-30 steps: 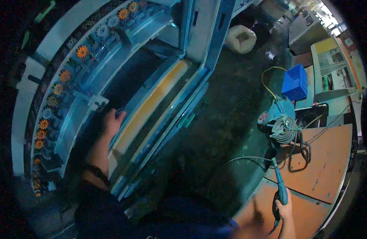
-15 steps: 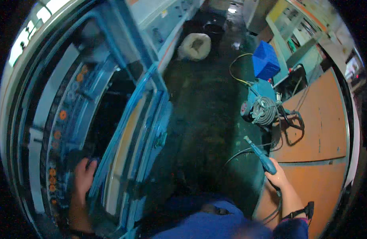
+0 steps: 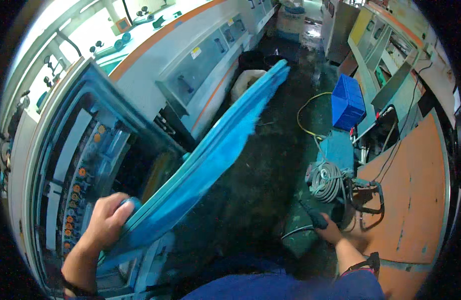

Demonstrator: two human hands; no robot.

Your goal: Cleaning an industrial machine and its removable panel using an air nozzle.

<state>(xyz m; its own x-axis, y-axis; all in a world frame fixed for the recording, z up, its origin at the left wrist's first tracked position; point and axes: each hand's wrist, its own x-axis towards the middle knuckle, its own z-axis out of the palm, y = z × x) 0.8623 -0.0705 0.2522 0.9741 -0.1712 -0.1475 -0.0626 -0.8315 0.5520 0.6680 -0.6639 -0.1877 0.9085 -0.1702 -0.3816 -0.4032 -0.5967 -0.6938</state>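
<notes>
Head view: dark, wet-looking floor (image 3: 255,185) runs up the middle, stuff on both sides.
Pale machine (image 3: 140,85): takes up the whole left side, orange stripe along it, near bay wide open.
Blue door (image 3: 205,165): swung out at an angle over the floor, seen pretty much edge-on, far end overlapping a white tub (image 3: 243,82) from this angle.
Orange-brown boards (image 3: 415,190): off to the right, kinda scuffed.
Teal washer unit (image 3: 335,150): on the floor beside those boards, coiled grey hose (image 3: 326,182) at its near end.
Blue crate (image 3: 348,102): just past the washer, open side showing.
Left hand (image 3: 105,220): closed around a blue knob (image 3: 130,202) at the door's near edge.
Right hand (image 3: 330,230): wrapped around the grip of a spray gun (image 3: 314,217), low on the right near the coil, thin nozzle pointing away from the body.
Orange gears (image 3: 82,172): little row of them inside the open bay, left of the door.
</notes>
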